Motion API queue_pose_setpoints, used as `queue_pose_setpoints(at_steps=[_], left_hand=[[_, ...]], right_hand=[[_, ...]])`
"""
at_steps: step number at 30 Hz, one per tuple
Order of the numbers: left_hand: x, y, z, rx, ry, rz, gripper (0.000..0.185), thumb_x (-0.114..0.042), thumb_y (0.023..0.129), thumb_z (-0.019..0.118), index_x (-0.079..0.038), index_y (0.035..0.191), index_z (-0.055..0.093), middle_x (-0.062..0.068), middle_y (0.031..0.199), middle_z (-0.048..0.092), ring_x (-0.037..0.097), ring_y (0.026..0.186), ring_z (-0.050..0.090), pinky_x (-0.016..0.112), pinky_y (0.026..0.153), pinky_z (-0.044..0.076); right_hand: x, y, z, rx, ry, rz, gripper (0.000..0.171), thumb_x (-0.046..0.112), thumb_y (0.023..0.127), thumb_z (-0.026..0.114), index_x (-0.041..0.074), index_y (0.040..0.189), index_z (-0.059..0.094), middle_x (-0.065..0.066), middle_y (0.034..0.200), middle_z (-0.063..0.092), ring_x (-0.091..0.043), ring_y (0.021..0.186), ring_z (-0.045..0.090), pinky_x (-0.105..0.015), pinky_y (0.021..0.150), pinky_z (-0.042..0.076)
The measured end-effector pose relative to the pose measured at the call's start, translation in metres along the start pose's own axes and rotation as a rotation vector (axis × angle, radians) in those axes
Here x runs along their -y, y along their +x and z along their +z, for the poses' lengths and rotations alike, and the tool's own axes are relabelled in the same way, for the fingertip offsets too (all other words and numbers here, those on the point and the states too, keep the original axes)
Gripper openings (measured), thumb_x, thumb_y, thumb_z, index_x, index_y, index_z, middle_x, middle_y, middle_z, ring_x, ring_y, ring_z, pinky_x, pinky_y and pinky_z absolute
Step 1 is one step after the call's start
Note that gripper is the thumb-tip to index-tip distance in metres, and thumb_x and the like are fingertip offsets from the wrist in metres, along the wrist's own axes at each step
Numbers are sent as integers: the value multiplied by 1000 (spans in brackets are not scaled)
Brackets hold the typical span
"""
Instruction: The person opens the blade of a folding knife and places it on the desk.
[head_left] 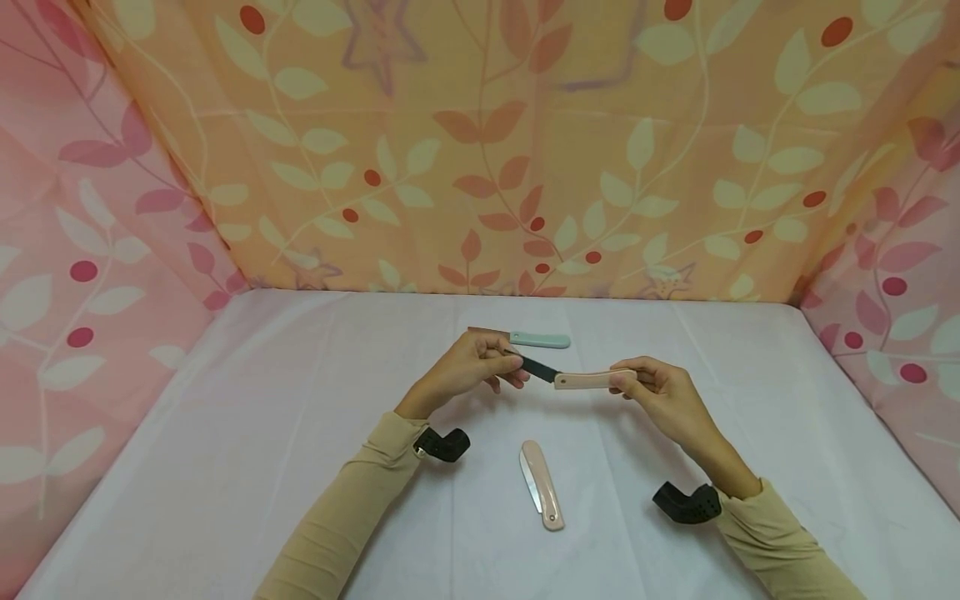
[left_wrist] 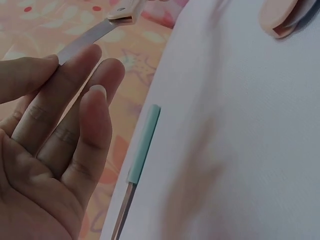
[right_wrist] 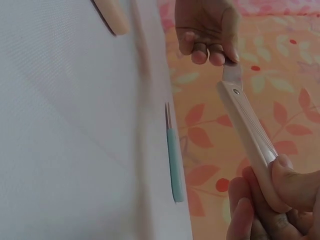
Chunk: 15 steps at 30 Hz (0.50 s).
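Note:
A folding knife (head_left: 588, 381) with a pale pink handle is held level above the white cloth, its blade swung out. My left hand (head_left: 476, 360) pinches the blade near its tip between thumb and fingers; the left wrist view shows the blade (left_wrist: 86, 42) there. The far end of the handle (right_wrist: 252, 137) is gripped by my right hand (head_left: 663, 396), thumb on top and fingers beneath. Just behind the left hand lies a mint-green folding knife (head_left: 540, 340), its blade out and partly hidden by that hand.
A second pink folding knife (head_left: 551, 500) lies nearer on the white cloth (head_left: 337, 375), its blade folded against the handle. Flowered fabric walls (head_left: 420, 167) rise at the back and both sides. Black wrist cameras (head_left: 686, 502) sit on both forearms.

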<state>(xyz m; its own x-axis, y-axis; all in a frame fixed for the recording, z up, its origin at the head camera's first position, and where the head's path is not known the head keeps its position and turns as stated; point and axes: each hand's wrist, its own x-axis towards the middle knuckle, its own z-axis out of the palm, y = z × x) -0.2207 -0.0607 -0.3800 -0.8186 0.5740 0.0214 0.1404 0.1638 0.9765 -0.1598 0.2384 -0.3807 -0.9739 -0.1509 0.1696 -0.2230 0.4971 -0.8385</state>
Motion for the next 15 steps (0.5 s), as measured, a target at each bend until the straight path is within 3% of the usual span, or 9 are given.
queue_pose_setpoints(at_steps=[7, 15], left_hand=[[1, -1, -2, 26, 3, -15, 14, -15, 96, 64, -1, 99, 65, 13, 93, 78, 19, 84, 75, 27, 63, 53], [4, -2, -5, 76, -11, -79, 12, -14, 96, 64, -2, 96, 65, 10, 93, 78, 16, 85, 74, 28, 65, 53]], right_hand=[[-1, 1, 3, -60, 23, 19, 29, 20, 98, 64, -4, 114, 66, 1, 88, 76, -5, 81, 69, -24, 73, 56], [-4, 2, 6, -95, 136, -5, 31, 16, 99, 62, -9, 116, 63, 21, 84, 70, 5, 82, 67, -15, 74, 54]])
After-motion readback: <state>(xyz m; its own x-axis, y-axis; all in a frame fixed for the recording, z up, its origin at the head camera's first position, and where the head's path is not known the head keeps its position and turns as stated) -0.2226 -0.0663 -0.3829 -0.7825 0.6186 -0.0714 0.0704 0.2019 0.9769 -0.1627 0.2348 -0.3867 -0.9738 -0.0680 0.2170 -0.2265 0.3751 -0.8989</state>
